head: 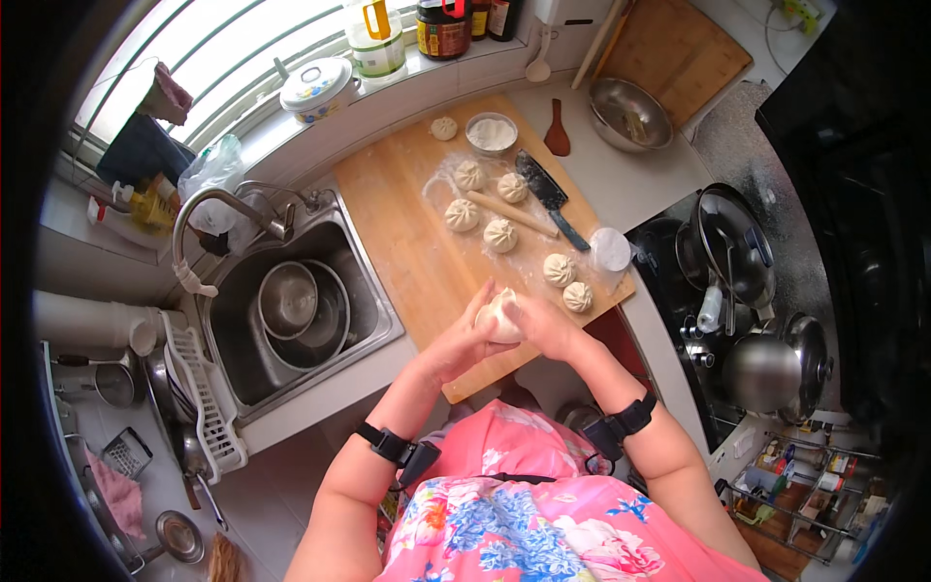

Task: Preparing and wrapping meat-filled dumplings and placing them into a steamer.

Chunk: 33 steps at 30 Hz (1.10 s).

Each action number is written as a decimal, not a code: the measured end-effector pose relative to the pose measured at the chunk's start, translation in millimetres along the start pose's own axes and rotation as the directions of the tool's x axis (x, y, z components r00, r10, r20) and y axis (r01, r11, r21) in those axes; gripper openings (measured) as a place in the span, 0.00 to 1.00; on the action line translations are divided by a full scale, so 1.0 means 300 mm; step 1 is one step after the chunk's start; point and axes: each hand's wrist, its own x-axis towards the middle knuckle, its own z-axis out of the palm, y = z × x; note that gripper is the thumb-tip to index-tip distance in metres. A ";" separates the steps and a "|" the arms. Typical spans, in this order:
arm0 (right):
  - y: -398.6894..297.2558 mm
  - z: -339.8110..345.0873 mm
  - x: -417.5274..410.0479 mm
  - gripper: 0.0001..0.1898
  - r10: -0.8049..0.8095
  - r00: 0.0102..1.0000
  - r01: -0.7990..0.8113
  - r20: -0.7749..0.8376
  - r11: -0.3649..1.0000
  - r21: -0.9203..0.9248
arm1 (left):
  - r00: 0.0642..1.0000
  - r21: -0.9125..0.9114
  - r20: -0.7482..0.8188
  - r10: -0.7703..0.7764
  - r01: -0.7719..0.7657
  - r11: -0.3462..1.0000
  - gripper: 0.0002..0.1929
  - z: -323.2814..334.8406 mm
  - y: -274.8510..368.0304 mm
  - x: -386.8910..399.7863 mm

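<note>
Above the near edge of a wooden board [393, 218], my left hand [465, 338] cups a dough bun [500, 317] from the left and below. The fingers of my right hand [544, 324] are on the bun's right side and top, where the dough stands up in a gathered rim. Several pleated buns [500, 236] sit on the floured board beyond my hands, two of them [577, 297] close to my right wrist. A wooden rolling pin [513, 214] lies among the buns. Beside it is a cleaver [541, 182] with a dark handle. A bowl of flour [492, 134] stands at the board's far end.
Left of the board is a sink [240, 364] holding metal bowls [288, 300]. Right of it stands a stove with a lidded pan [734, 247]. A plastic-wrapped round white item [610, 249] rests at the board's right edge. Farther back are a brown spatula [557, 131] and a steel bowl [630, 115].
</note>
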 end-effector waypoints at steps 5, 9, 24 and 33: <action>-0.050 -0.074 -0.044 0.40 -0.353 0.925 0.240 -0.140 0.829 -0.505 | 0.968 0.492 0.059 0.246 -0.242 0.836 0.46 -0.033 0.008 0.022; -0.114 -0.138 -0.018 0.36 -0.470 0.863 0.380 -0.188 0.847 -0.372 | 0.934 0.715 0.070 0.350 -0.292 0.636 0.38 0.001 0.023 0.043; -0.157 -0.112 0.054 0.14 -0.617 0.779 0.512 -0.115 0.731 -0.451 | 0.932 0.610 0.008 0.362 -0.292 0.737 0.34 0.005 0.034 0.069; -0.073 -0.122 0.012 0.17 -0.492 0.805 0.452 -0.331 0.870 -0.195 | 0.933 0.157 -0.060 0.355 -0.343 0.926 0.32 0.015 0.023 0.068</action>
